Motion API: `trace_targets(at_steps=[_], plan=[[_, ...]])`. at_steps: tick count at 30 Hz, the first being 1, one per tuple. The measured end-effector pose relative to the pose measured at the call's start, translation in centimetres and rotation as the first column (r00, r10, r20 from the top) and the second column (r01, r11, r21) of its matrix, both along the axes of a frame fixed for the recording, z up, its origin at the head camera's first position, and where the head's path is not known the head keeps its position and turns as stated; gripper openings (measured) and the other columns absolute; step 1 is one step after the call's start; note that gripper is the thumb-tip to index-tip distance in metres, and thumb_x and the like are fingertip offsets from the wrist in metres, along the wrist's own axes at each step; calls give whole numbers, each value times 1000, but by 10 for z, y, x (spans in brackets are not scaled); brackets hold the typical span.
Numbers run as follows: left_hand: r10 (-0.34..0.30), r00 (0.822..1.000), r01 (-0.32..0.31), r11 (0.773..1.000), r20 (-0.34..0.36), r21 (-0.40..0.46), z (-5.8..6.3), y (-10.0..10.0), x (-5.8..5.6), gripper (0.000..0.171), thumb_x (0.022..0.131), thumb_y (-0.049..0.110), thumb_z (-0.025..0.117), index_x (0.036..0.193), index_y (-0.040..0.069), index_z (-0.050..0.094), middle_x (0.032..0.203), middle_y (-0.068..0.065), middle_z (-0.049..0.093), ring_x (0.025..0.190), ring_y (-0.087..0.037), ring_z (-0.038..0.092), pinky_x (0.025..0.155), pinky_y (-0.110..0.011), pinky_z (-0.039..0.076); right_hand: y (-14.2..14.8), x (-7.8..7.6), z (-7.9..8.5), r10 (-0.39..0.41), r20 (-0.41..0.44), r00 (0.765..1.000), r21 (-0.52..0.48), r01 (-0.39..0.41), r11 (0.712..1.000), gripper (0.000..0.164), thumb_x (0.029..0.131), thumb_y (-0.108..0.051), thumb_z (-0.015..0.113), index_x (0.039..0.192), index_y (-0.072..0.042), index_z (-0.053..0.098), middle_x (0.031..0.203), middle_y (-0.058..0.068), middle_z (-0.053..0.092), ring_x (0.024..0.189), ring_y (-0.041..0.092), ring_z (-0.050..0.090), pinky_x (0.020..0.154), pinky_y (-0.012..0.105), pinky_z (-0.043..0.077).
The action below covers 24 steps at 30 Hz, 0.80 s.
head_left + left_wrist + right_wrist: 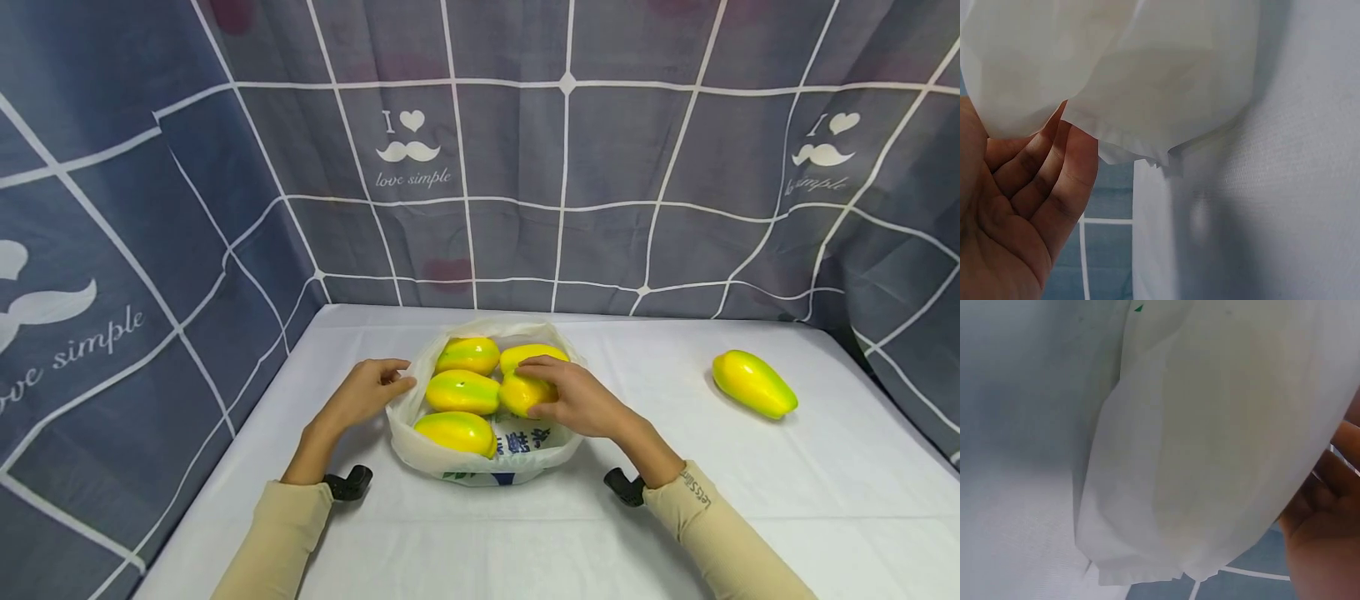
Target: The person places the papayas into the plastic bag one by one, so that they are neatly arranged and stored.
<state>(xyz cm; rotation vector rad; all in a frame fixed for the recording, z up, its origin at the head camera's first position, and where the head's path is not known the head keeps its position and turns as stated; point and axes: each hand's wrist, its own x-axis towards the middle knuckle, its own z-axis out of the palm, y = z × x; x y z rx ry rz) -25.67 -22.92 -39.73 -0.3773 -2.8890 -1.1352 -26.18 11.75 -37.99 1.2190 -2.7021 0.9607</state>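
Observation:
A white plastic bag [420, 464] stands wide-mouthed on the table, with several yellow-green papayas inside. Three of them line its left side: a back one [467, 356], a middle one [462, 392] and a front one [456, 433]. At the bag's left rim, my left hand [363, 390] has its thumb and fingers about the plastic; the fingertips are hidden behind it in the left wrist view. My right hand [585, 398] reaches over the right rim and grips a papaya [519, 395] within the bag. Behind that fruit lies another papaya [534, 353].
One papaya [753, 384] lies apart on the white-covered table [825, 475] at the right. Grey checked cloth [510, 150] hangs behind the table and along its left and right sides. A black band device [350, 483] sits at each wrist.

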Motion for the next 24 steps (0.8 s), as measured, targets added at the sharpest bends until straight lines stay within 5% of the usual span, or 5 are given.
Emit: trace_targets(at_steps=[24], plan=[[-4,1000,4,1000,15,12,3,0,1,40,96,21,66,126,-6,63,88,-6,65,78,-19,55,72,-35,47,4,-1,-18,-14,67,998,-19,15,1000,60,80,-6,81,135,0,58,136,10,59,127,29,51,105,49,39]])
